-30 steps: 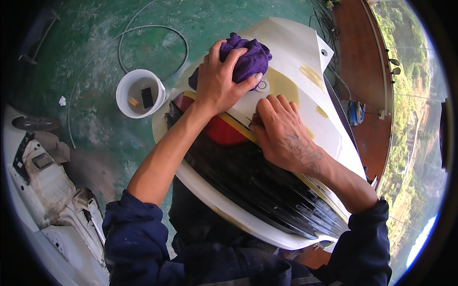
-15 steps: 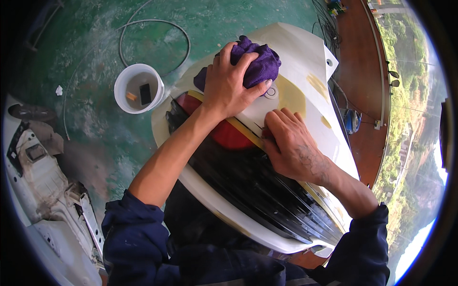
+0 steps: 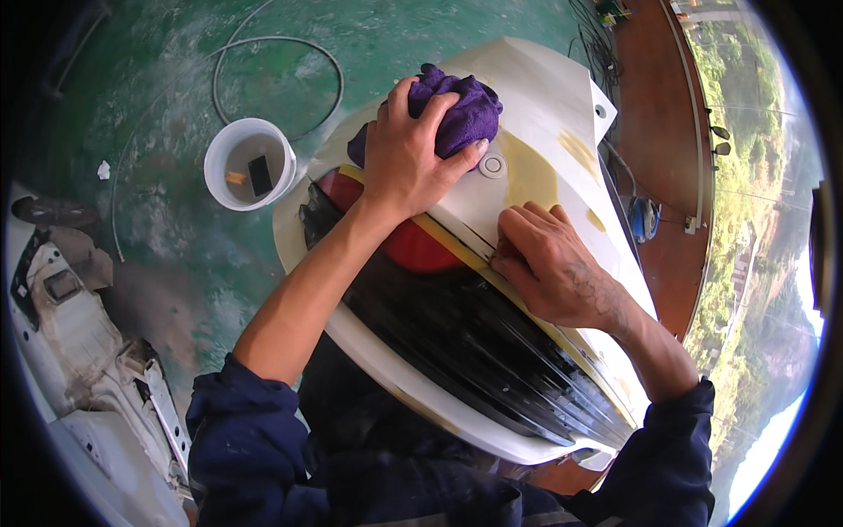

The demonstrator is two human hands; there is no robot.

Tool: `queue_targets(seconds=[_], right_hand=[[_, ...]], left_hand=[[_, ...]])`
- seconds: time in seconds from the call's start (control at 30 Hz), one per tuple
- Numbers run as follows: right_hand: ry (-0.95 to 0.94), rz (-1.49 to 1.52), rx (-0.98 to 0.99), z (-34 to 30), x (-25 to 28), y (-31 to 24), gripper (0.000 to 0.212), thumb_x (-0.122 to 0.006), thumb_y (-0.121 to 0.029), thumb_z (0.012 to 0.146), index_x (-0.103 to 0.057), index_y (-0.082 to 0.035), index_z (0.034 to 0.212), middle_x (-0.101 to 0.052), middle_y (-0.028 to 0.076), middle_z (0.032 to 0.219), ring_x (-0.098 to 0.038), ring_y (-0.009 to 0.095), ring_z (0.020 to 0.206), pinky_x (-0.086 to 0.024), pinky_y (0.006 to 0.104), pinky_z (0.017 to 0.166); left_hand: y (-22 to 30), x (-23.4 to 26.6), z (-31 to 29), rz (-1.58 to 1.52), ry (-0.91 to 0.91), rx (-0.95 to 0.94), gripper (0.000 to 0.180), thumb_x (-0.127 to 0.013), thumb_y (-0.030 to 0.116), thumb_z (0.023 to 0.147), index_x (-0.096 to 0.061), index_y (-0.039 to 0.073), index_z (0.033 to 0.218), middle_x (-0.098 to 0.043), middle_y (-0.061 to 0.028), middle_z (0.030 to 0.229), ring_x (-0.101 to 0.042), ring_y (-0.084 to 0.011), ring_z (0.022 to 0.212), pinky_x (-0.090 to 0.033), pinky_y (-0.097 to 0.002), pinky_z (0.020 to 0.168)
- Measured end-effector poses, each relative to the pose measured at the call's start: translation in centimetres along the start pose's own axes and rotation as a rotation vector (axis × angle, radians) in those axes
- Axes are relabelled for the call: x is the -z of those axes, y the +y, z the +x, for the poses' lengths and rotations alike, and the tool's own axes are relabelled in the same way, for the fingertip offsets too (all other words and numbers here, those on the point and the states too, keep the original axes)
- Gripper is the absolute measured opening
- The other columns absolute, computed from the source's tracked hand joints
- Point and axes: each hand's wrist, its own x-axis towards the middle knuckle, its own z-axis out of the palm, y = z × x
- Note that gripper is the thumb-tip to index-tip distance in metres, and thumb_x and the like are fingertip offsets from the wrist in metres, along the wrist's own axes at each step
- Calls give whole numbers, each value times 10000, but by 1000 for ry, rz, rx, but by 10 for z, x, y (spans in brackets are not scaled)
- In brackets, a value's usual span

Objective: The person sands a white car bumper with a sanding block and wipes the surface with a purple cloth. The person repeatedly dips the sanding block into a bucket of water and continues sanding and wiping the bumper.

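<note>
My left hand grasps a crumpled purple cloth against the white, yellow-patched bumper, perhaps steadying it; my right hand curls on the bumper, any grip hidden, I cannot tell; left of the bumper stands a round white plastic bucket.

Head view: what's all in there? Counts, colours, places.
Cloth: 1, purple, top centre
Panel: 1, white, centre
Patches: several, yellowish, on panel
Ribbed part: 1, black, on panel
Bucket: 1, white, on floor, left
Block: 1, black, in bucket
Piece: 1, orange, in bucket
Hose: 1, grey, looped, upper left
Floor: 1, green, upper left
Car part: 1, whitish, lower left
Cables: several, dark, upper right
Machine: 1, blue, right
Trees: many, green, far right
Sleeves: 2, dark blue, bottom
Left hand: 1, bare, gripping cloth
Right hand: 1, bare, over panel
</note>
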Motion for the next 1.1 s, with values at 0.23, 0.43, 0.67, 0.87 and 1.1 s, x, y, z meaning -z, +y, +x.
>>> queue_targets(seconds=[0.23, 0.43, 0.67, 0.87, 1.1], right_hand=[[-44, 5, 69, 31, 4, -3, 79, -656, -95, 1018, -611, -32, 1006, -673, 161, 1000, -655, 355, 1036, -434, 478, 941], [-99, -18, 65, 39, 6, -7, 77, -656, -89, 1008, -617, -24, 1001, -677, 160, 975, -666, 349, 1030, -437, 493, 956], [-82, 11, 88, 27, 2, 1, 98, -669, -95, 984, -621, -10, 990, -690, 171, 978, -670, 379, 1043, -454, 499, 941], [261, 241, -20, 40, 1, 2, 304, -770, -170, 995, -596, 22, 1155, -702, 244, 1079, -695, 432, 976, -521, 507, 928], [599, 333, -332, -131, 7, 20, 639, -787, 8, 814, -481, -5, 1374, -572, 199, 1250, -661, 327, 1091, -619, 448, 898]], left_hand=[[1, -2, 0, -19, -8, 9, 678, -834, 568, 893, -688, 146, 1404, -538, -295, 1493, -606, -512, 1301, -525, -601, 1053], [-1, -6, 0, 31, 27, -12, 666, -840, 549, 900, -692, 136, 1401, -546, -276, 1493, -621, -502, 1292, -535, -567, 1063], [2, -2, -1, 27, 12, 12, 653, -846, 539, 898, -700, 142, 1396, -543, -274, 1500, -608, -496, 1305, -525, -564, 1076], [1, 1, 7, -8, -15, 8, 604, -867, 457, 875, -704, 132, 1357, -566, -252, 1422, -617, -471, 1265, -538, -551, 1069], [62, 32, -2, 44, -232, -24, 495, -904, 319, 748, -701, 118, 1152, -596, -191, 1229, -707, -449, 1011, -613, -535, 851]])
